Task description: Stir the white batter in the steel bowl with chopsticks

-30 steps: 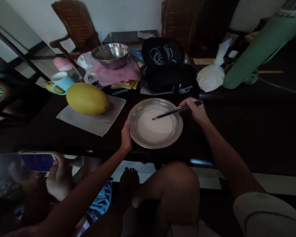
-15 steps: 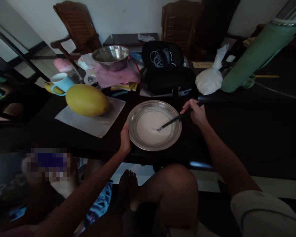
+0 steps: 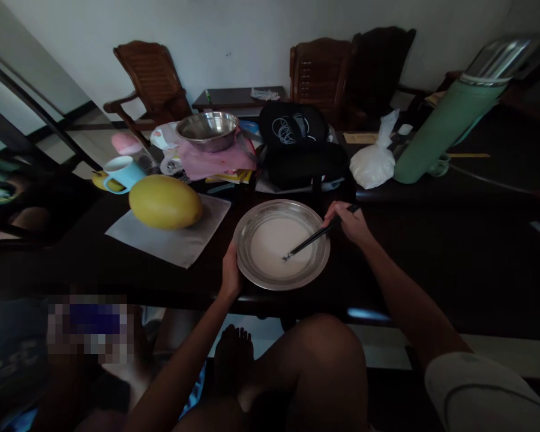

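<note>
A metal bowl (image 3: 245, 264) stands near the front edge of the dark table, holding a pale, milky batter (image 3: 276, 240). My left hand (image 3: 231, 271) grips the bowl's left rim, its fingers partly hidden below the side. In my right hand (image 3: 348, 222) is a pair of dark chopsticks (image 3: 312, 238), slanting down to the left over the bowl. Their tips, coated white, meet the batter near its middle. Left of the bowl, a large yellow melon (image 3: 165, 202) rests on a pale sheet (image 3: 193, 240).
Behind the bowl sit a black case (image 3: 301, 150), a tied bag of white powder (image 3: 372, 163) and a tall green flask (image 3: 450, 126). At the back left are a second metal bowl (image 3: 209, 132) on pink cloth and a light-blue mug (image 3: 125, 173). Another person's hands (image 3: 121, 354) are at lower left, partly pixelated.
The whole view has shifted, so the table things appear lower. The chopstick tips have moved slightly toward the near side of the batter. My left hand keeps its place on the bowl.
</note>
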Motion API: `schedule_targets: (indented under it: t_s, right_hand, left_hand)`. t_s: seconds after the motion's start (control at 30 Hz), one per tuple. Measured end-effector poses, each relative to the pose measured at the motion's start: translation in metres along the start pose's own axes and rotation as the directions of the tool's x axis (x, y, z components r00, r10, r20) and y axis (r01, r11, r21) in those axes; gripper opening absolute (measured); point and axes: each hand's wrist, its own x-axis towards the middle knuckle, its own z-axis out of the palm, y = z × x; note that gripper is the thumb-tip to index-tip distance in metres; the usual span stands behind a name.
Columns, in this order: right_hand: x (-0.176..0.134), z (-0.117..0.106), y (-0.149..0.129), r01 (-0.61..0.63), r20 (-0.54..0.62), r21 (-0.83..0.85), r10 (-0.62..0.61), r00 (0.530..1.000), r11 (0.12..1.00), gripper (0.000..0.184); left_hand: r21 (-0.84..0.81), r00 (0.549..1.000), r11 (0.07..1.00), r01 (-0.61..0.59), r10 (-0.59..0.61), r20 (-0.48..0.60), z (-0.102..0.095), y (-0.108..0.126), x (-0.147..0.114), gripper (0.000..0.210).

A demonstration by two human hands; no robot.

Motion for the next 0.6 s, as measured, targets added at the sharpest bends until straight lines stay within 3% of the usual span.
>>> schedule_targets:
  t_s: [0.1,0.27,0.33,0.47,0.6]
  right_hand:
    - [-0.002,0.002,-0.002,0.031,0.028,-0.097,-0.028,0.999,0.995,0.042]
    - [0.002,-0.002,0.000,0.037,-0.162,0.027,-0.033,0.986,0.999,0.045]
    - [0.001,-0.001,0.000,0.030,-0.105,0.035,-0.026,0.994,0.999,0.046]
    - [-0.004,-0.001,-0.003,0.020,0.041,-0.136,-0.014,0.999,0.990,0.043]
    - [-0.003,-0.007,-0.001,0.018,-0.158,-0.021,-0.021,0.987,1.000,0.039]
  left_hand:
    - [-0.016,1.000,1.000,0.021,-0.021,0.000,0.000,-0.001,-0.002,0.041]
    - [-0.131,0.996,0.987,0.093,-0.093,0.006,-0.001,-0.016,-0.001,0.049]
    - [-0.156,0.993,0.981,0.116,-0.116,0.012,-0.001,-0.020,-0.001,0.051]
    - [-0.156,0.996,0.984,0.085,-0.081,0.035,-0.001,-0.020,-0.002,0.051]
    - [-0.135,0.999,0.991,0.007,0.000,0.052,-0.003,-0.022,-0.004,0.048]
